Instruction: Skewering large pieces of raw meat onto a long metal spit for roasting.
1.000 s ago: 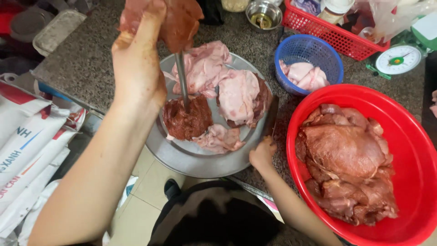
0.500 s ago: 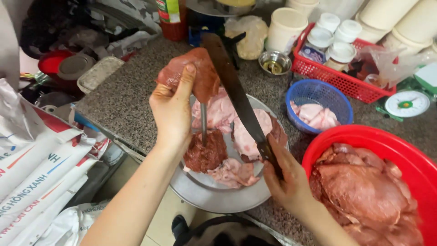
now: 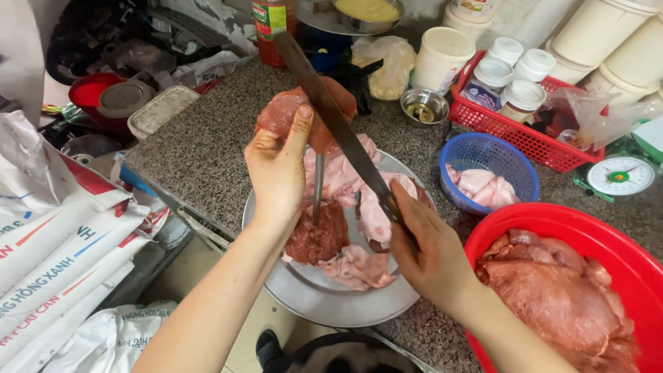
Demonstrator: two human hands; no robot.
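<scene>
My left hand (image 3: 280,169) holds a slab of raw red meat (image 3: 286,110) up above a round metal tray (image 3: 324,300). A thin metal spike (image 3: 318,186) stands upright from the tray, with a darker meat piece (image 3: 318,235) stuck at its base. My right hand (image 3: 428,249) grips the handle of a long dark knife (image 3: 331,117), whose blade slants up to the left across the held meat. Pale pink meat pieces (image 3: 352,266) lie on the tray around the spike.
A big red basin (image 3: 621,255) of raw meat sits at the right. Behind it are a blue basket (image 3: 514,155) with pale meat, a red basket (image 3: 525,138) of jars, a small scale (image 3: 618,176) and white tubs (image 3: 438,59). Printed sacks (image 3: 62,255) lie left, below the granite counter (image 3: 200,148).
My right hand took the knife from beside the tray and raised its blade against the meat. My left hand lowered the meat slab slightly toward the spike.
</scene>
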